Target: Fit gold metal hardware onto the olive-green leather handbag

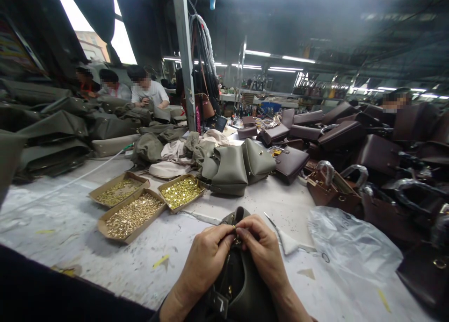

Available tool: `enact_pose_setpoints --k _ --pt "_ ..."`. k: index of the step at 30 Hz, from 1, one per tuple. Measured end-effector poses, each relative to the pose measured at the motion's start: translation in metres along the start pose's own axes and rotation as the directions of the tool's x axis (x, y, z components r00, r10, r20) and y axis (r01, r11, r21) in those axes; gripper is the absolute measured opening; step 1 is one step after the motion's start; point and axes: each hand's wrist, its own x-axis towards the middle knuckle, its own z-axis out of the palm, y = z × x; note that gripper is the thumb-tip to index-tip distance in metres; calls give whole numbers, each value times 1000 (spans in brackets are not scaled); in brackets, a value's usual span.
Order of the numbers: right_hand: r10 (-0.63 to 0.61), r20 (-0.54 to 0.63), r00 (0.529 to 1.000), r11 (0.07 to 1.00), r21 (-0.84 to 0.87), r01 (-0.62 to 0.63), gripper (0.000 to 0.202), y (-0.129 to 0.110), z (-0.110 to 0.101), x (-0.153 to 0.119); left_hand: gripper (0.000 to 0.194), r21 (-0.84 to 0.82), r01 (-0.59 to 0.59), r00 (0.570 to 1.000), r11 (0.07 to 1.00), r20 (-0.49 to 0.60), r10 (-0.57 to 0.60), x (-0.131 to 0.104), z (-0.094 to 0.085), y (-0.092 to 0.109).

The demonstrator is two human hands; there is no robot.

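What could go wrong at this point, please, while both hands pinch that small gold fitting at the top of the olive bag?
1. The left hand and right hand hold the small gold fitting only at the fingertips; it could slip and drop into the olive bag.
2. The open trays of gold hardware sit near the left forearm; a nudge might spill them.
3. The thin pointed tool lies beside the right hand and could prick it.

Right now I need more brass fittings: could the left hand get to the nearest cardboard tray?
Probably yes. The left hand is busy pinching the olive bag with the right hand, but only bare table lies between it and the nearest tray.
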Motion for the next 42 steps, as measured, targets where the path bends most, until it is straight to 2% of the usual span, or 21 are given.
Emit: enact_pose_setpoints --k 5,9,12,15,17,19,23,25,28,33,35,39,42 --pt "-17 -2 1000 1000 -10 17 10 -3 -2 1 20 47 -3 1000 999 -1 3 1 0 2" --pt "-78 -74 994 982 -179 64 11 -1 -7 3 28 60 17 1000 998 -15 -16 1 1 1" --pt "-98 -94 991 954 -292 67 25 8 -10 6 31 49 36 999 998 -19 -35 2 2 0" --pt "-43 -49 998 963 -266 28 38 15 -12 8 30 38 40 999 998 -35 -39 4 1 0" --pt "-68 -42 997 963 -262 55 42 13 -12 9 30 52 35 999 998 -40 -33 4 1 1" --pt "-155 -36 987 944 -300 137 39 5 -12 11 29 92 10 999 996 -50 -5 4 0 1" --pt "-276 75 958 901 -326 285 23 -9 -12 13 23 125 -63 995 990 -70 72 3 0 1" --pt "-269 109 957 906 -308 290 21 -9 -12 13 23 124 -65 995 990 -65 73 3 -1 1" --pt "-255 91 963 913 -305 271 19 -2 -10 12 23 115 -39 997 993 -57 46 3 -2 2" --pt "-283 51 958 898 -338 283 16 2 -9 9 21 63 24 999 998 40 -27 3 -4 9" --pt "-318 72 945 872 -369 322 16 1 -11 7 21 57 31 999 998 36 -34 4 -4 11" --pt "-449 151 881 759 -455 465 19 1 -16 1 18 -36 34 999 999 43 -32 5 -5 10" --pt "-456 228 860 729 -459 508 19 -2 -19 -3 16 -131 79 996 988 54 -73 4 -9 8"
